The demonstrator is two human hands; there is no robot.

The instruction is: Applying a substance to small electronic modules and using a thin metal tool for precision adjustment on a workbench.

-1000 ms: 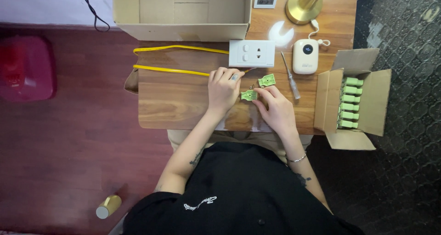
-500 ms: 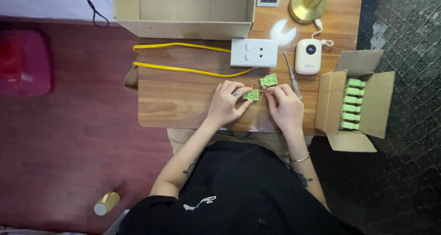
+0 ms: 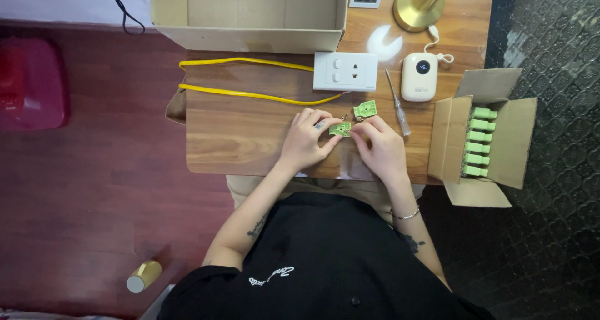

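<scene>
Both hands meet over the wooden table. My left hand pinches a small green connector piece from the left. My right hand touches the same piece from the right with its fingertips. A second green piece lies on the table just beyond my right hand. A yellow cable loops across the table and ends near my left fingers.
A white wall socket plate and a screwdriver lie behind the hands. A white device, a brass lamp base and a large open carton stand further back. A small box of green parts sits at the right.
My hands have drawn slightly toward me with the green piece; my left hand moved from the cable end to grip the piece together with my right hand.
</scene>
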